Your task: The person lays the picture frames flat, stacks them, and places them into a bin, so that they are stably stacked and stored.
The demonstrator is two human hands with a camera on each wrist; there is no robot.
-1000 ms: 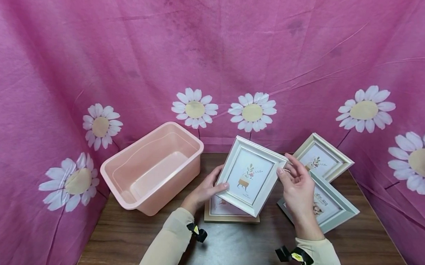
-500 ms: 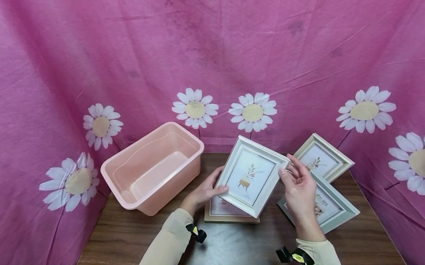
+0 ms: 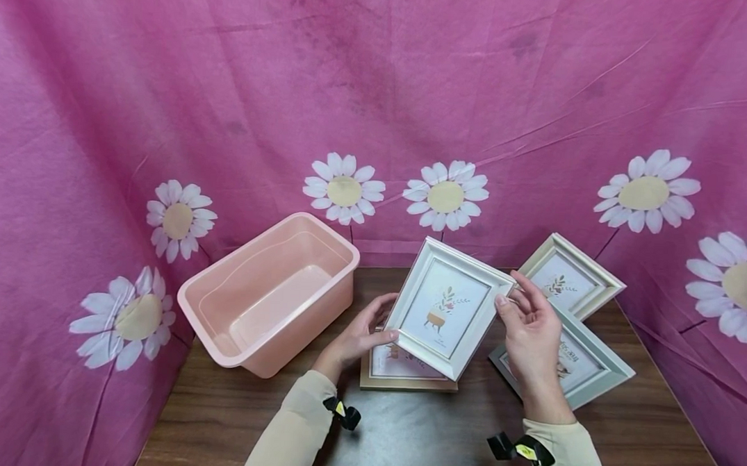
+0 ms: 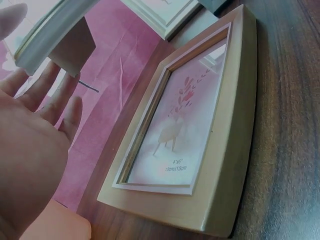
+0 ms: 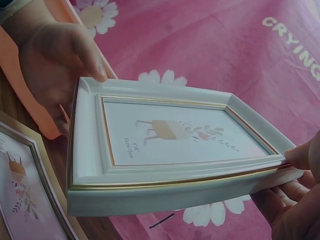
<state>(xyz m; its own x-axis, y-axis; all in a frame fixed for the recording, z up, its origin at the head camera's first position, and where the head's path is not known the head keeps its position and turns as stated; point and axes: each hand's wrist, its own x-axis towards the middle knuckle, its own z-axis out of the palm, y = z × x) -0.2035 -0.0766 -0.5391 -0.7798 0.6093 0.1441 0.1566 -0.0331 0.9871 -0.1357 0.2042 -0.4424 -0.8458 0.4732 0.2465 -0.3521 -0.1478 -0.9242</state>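
A white picture frame [image 3: 448, 309] with a plant-pot print is held up between both hands, tilted and facing the head camera. My left hand [image 3: 359, 338] grips its lower left corner, thumb over the front edge and fingers behind, as the right wrist view shows. At the upper right corner, my right hand [image 3: 533, 332] pinches the frame between thumb and fingers. Under it on the table lies a gold-edged picture frame [image 3: 407, 384], partly covered in the head view. The left wrist view shows a brown stand flap [image 4: 76, 47] behind the white frame.
A pink plastic bin [image 3: 301, 324] stands on the wooden table [image 3: 395, 442] at left. To the right, a green picture frame [image 3: 605, 375] and a cream picture frame [image 3: 590, 281] overlap. A pink cloth with daisies [image 3: 380, 87] hangs behind.
The white picture frame has shifted slightly to the right, and my right hand has moved a little right with it. Both hands keep their hold; the other frames and the bin stay put.
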